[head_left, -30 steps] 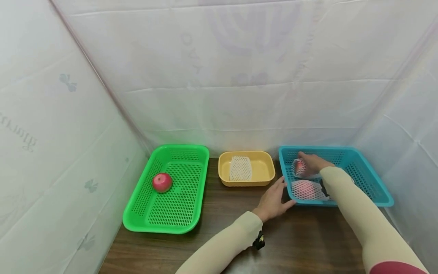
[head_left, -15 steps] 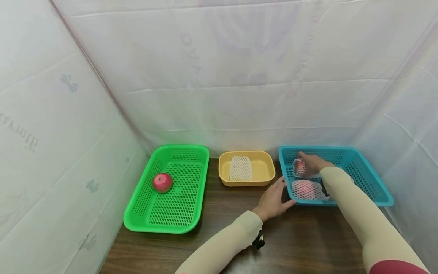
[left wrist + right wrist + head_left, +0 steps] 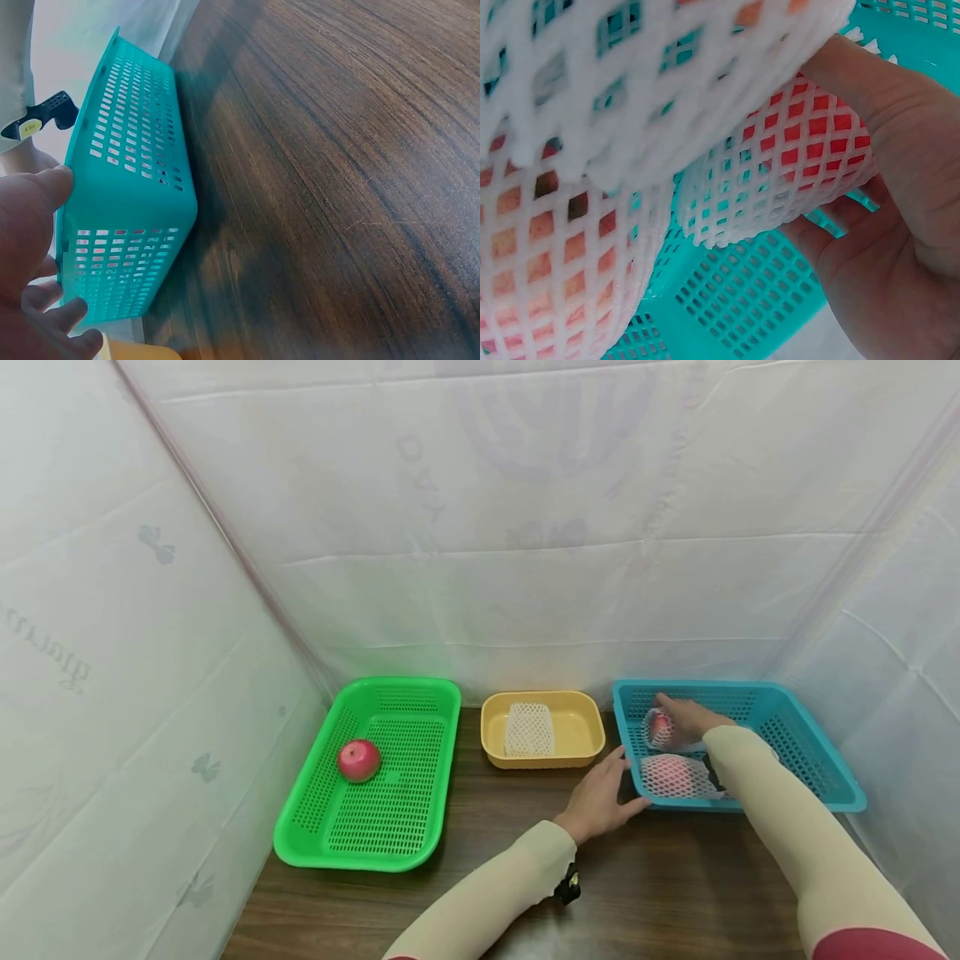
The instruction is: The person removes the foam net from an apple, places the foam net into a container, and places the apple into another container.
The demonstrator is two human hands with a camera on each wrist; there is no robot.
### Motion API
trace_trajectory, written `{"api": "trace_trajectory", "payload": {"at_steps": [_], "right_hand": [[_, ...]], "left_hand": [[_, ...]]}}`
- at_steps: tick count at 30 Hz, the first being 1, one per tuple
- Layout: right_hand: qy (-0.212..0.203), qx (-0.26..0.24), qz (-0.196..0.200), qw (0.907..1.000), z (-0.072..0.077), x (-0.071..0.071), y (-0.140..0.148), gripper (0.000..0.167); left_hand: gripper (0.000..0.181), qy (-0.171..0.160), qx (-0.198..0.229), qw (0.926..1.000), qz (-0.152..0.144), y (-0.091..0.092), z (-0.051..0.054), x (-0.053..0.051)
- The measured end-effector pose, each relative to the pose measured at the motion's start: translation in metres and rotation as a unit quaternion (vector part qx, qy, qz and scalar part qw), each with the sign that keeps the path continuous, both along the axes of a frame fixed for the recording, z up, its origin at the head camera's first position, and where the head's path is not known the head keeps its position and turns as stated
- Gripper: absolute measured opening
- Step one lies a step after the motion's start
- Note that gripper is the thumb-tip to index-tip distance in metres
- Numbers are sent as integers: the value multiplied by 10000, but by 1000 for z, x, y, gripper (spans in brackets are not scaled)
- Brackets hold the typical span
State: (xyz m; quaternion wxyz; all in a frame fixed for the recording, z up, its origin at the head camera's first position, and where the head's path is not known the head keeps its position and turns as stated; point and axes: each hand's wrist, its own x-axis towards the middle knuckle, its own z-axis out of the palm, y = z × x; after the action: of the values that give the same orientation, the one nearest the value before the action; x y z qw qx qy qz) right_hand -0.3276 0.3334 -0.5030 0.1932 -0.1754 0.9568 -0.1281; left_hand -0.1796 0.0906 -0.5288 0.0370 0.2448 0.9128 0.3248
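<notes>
Head view: round red fruit in white foam net [image 3: 661,728] part-hidden by right grip [image 3: 686,724]. Left-wrist view: yellow plastic tray [image 3: 139,351] cut off, seven o'clock. Right-wrist view: white foam mesh sleeve [image 3: 654,54] blurred, cropped, eleven o'clock.

The left arm [image 3: 491,893] is slanting forward; the left hand [image 3: 596,800] is showing its back, its thumb [image 3: 51,185] standing apart from the loose fingers [image 3: 69,314]. The right arm [image 3: 787,814] is slanting inward; the right hand [image 3: 686,724] is gripping, thumb and fingers facing each other, though hidden fingertips are leaving its firmness unclear.

Sheet-walled booth [image 3: 97,610], pale printed hangings [image 3: 480,593], dark wood-grain tabletop [image 3: 637,893]
</notes>
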Motion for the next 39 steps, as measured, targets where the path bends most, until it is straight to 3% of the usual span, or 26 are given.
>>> {"api": "trace_trajectory", "payload": {"at_steps": [13, 25, 39], "right_hand": [[199, -72, 198, 9996, -7, -1, 5, 79], [472, -61, 351, 9982, -8, 1, 9, 84], [982, 185, 422, 9941, 5, 5, 7, 80]], "left_hand": [[57, -15, 62, 9999, -85, -1, -2, 0], [54, 102, 1, 9999, -76, -2, -2, -1], [56, 58, -37, 9998, -197, -7, -2, -5]]}}
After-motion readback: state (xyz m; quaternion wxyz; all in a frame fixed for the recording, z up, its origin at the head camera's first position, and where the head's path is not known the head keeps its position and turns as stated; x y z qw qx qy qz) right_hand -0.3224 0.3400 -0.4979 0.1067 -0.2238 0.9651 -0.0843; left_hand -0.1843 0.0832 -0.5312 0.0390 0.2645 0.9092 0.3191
